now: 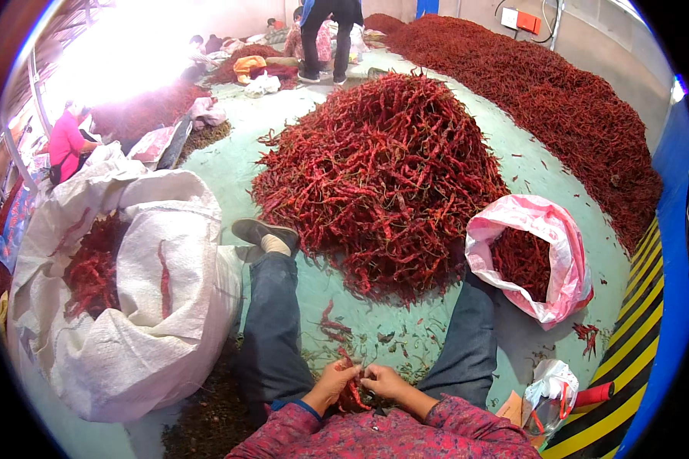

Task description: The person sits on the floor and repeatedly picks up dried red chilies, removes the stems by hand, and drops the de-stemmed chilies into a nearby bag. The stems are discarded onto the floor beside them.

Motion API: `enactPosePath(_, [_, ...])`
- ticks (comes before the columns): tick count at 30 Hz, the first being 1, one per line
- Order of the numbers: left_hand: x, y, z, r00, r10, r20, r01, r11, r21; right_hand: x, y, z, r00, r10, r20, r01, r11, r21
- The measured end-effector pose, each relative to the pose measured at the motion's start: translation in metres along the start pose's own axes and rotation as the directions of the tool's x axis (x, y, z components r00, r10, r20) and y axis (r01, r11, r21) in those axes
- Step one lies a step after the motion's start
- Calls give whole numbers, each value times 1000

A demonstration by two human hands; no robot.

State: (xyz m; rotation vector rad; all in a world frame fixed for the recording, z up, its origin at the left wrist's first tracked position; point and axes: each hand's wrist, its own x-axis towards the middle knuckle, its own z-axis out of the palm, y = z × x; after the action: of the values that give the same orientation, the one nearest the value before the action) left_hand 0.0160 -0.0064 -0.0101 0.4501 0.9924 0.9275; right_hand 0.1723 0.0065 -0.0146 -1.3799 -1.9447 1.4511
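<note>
Left hand (333, 385) grasping a small bunch of dried red chillies (351, 395), held low at the lap; right hand (383, 382) just beside it, fingers curled, fingertips near the bunch's upper end; cannot tell whether they pinch anything. Large chilli pile (383, 176) lies ahead of both hands, white sack (161, 306) to the left, pink-and-white sack (524, 210) to the right, chillies in each. Judgement on technique: support the bunch lightly, since dry skins would probably crack under a hard squeeze; present one end at a time to the right fingertips; work close in; hold it clear of the debris (402, 338) scattered on the pale green floor (230, 164).
</note>
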Motion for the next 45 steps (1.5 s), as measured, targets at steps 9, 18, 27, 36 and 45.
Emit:
enactPosePath(9, [-4, 5, 10, 998, 65, 7, -65, 988, 140, -5, -16, -16, 998, -58, 11, 58, 998, -5])
enactPosePath(18, [-3, 2, 21, 979, 202, -15, -147, 759, 635, 6, -21, -28, 998, -9, -70, 28, 958, 284])
enactPosePath(27, [5, -6, 32, 996, 75, -49, -16, 689, 724, -10, -8, -25, 940, -192, -283, 212, 976, 42])
enactPosePath(36, [-15, 12, 60, 975, 114, 190, -215, 687, 694, 17, 49, -12, 891, 454, -13, -231, 479, 847])
enactPosePath(45, [-113, 216, 102, 609, 672, 420, -512, -71, 856, 6, 95, -46, 804, 572, -163, -148, 457, 877])
